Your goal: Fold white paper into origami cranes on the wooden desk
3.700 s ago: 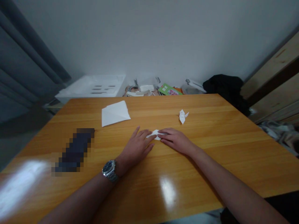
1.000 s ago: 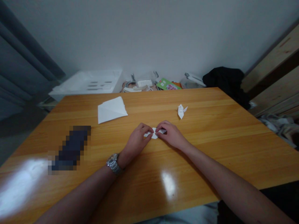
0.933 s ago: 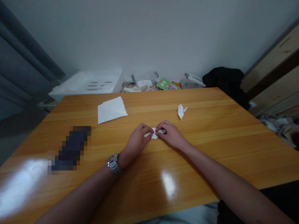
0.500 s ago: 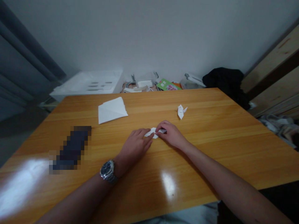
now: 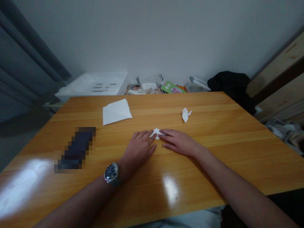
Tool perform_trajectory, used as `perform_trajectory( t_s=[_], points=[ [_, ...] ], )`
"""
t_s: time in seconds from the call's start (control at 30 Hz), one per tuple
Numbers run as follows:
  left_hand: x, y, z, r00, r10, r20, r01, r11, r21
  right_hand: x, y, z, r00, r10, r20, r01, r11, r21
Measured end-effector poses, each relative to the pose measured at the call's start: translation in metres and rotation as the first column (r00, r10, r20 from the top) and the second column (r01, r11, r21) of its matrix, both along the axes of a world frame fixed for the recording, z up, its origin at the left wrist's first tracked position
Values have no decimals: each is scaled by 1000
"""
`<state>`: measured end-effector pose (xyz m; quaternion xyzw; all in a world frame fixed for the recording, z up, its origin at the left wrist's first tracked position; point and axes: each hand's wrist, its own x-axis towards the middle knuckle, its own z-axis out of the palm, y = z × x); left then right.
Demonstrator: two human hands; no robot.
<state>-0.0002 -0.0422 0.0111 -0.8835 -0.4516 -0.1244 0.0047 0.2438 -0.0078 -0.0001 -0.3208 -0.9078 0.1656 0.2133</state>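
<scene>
A small folded piece of white paper (image 5: 156, 132) lies on the wooden table (image 5: 213, 139) near its middle. My left hand (image 5: 139, 148), with a wristwatch (image 5: 111, 173) on its wrist, lies flat with fingers stretched out, the fingertips pressing on the paper's left part. My right hand (image 5: 178, 142) also lies flat, its fingertips on the paper's right edge. Most of the paper is hidden under the fingers.
A larger folded white sheet (image 5: 116, 111) lies at the far left. A small finished paper figure (image 5: 185, 114) stands at the far right. A blurred dark object (image 5: 76, 148) lies to the left. Boxes and clutter (image 5: 152, 87) sit beyond the far edge, with dark cloth (image 5: 229, 85).
Both hands went from pinching the small paper with curled fingers to lying flat, fingers stretched out on it. The paper now lies flatter on the table.
</scene>
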Motion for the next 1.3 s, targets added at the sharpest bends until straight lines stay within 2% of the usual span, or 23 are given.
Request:
perform_trajectory(
  t_s=[0.13, 0.33, 0.53, 0.63, 0.83, 1.03, 1.3],
  points=[
    [-1, 1, 0, 1000, -1, 1, 1, 1000, -13, 0, -1, 1, 1000, 5, 29, -5, 1000, 0],
    [-10, 5, -2, 999, -38, 9, 38, 999, -33, 0, -1, 0, 999, -26, -28, 24, 998, -54],
    [-32, 17, -5, 984, -178, 17, 179, 981, -78, 1, -1, -6, 1000, -25, -8, 25, 997, -67],
    [-43, 20, -5, 975, -221, -30, 216, 970, -108, 0, -2, -7, 998, -49, 27, 51, 997, -64],
    [-47, 16, -5, 976, -207, -71, 199, 975, -102, 5, -1, -4, 999, -33, 25, 34, 997, -72],
    [-45, 16, -7, 974, -197, -110, 187, 978, -95, 11, 0, 0, 997, -31, 67, 33, 999, -23],
    [-31, 9, -3, 983, -138, -121, 145, 988, 50, 6, -1, 2, 989, -40, 139, 29, 996, 81]
  ],
)
